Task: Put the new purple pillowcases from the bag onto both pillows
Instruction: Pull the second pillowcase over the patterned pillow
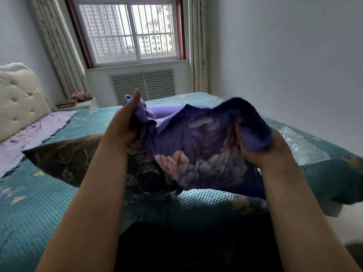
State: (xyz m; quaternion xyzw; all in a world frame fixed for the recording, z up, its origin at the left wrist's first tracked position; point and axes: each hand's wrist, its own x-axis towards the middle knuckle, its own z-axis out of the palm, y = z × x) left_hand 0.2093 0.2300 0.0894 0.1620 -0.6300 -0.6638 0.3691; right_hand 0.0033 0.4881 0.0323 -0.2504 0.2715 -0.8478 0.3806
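Head view shows a soft purple pillowcase [198,146] printed with pale pink flowers, bunched and stretched between both hands. Left hand [122,124] grips one gathered edge, thumb pointing up; right hand [261,148] curls its fingers around the other edge. Under the left hand lies a dark patterned pillow [78,160] on a teal waffle-textured bedspread [35,203]. Beyond the right hand sits a crinkled clear plastic bag [298,144].

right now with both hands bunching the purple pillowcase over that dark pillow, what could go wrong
1. The purple pillowcase is gathered unevenly in the left hand and right hand, so it may go on twisted.
2. The dark pillow lies loose on the teal bedspread and may slide when the case is pulled on.
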